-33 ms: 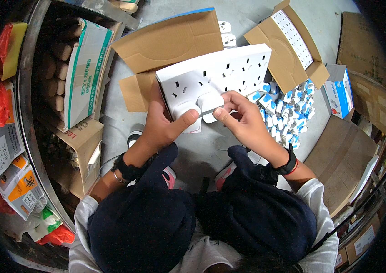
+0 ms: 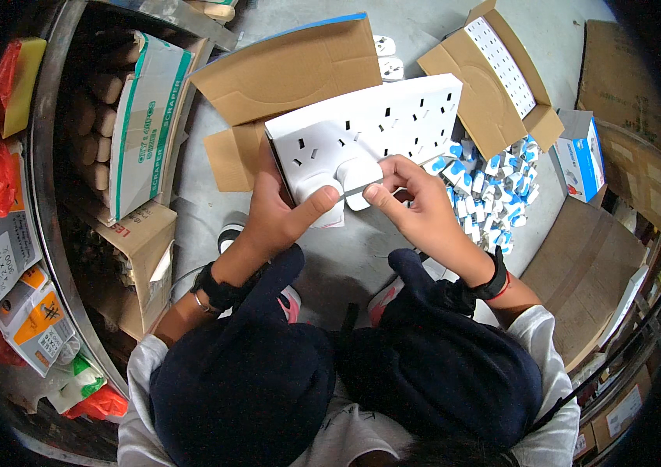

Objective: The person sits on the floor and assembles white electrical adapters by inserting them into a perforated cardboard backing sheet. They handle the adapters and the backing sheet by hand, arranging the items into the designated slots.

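Observation:
A white board with rows of dark slots is held tilted above the floor, in front of an opened brown carton. My left hand is closed on its left end, the thumb resting by a white plug adapter at the lower edge. Beside that, a second white plug adapter lies against the board. My right hand pinches this one between thumb and curled fingers. How the adapters sit on the board is hidden from this side.
To the right lie a heap of small blue-and-white pieces and an open carton with another slotted board. Two white plug adapters rest on the floor behind. Shelving with boxes runs along my left; flattened cardboard lies right.
The white board has shifted very slightly to the left. Both hands keep the same hold.

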Tool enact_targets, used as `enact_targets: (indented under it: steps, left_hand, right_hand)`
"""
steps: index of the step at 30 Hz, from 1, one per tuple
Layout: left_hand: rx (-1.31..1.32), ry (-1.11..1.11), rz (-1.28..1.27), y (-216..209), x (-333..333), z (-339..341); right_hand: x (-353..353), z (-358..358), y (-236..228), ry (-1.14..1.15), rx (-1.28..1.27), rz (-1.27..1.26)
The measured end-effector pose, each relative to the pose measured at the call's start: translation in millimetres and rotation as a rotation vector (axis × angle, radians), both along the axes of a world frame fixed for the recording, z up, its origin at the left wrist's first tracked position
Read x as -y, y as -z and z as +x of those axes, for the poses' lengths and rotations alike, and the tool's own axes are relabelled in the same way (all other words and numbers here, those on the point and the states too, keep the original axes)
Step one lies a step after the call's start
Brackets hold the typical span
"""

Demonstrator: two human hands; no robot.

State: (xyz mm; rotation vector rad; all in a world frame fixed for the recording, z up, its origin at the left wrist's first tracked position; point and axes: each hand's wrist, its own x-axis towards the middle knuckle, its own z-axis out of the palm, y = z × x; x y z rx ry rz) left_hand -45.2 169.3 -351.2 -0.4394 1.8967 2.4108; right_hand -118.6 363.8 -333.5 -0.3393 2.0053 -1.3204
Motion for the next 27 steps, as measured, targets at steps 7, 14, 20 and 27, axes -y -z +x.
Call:
enact_targets:
  steps: [7, 14, 20, 27]
  left_hand:
    - [0.187, -0.078, -0.049, 10.9, -6.3, -5.2]
    - [0.282, -0.074, 0.020, 14.1, 17.4, -13.0]
    - [0.204, -0.177, 0.187, 6.2, 65.2, -25.4]
    - [0.218, -0.151, 0.323, 13.9, 67.8, -21.2]
  right_hand:
    - [9.3, -1.6, 4.7, -0.116, -0.324, 0.126]
    - [-6.9, -9.9, 5.9, 0.031, -0.429, -0.026]
    - [-46.4, -39.5, 43.4, 0.370, -0.595, 0.042]
    - [-56.0, -49.7, 106.0, -0.168, -0.820, 0.528]
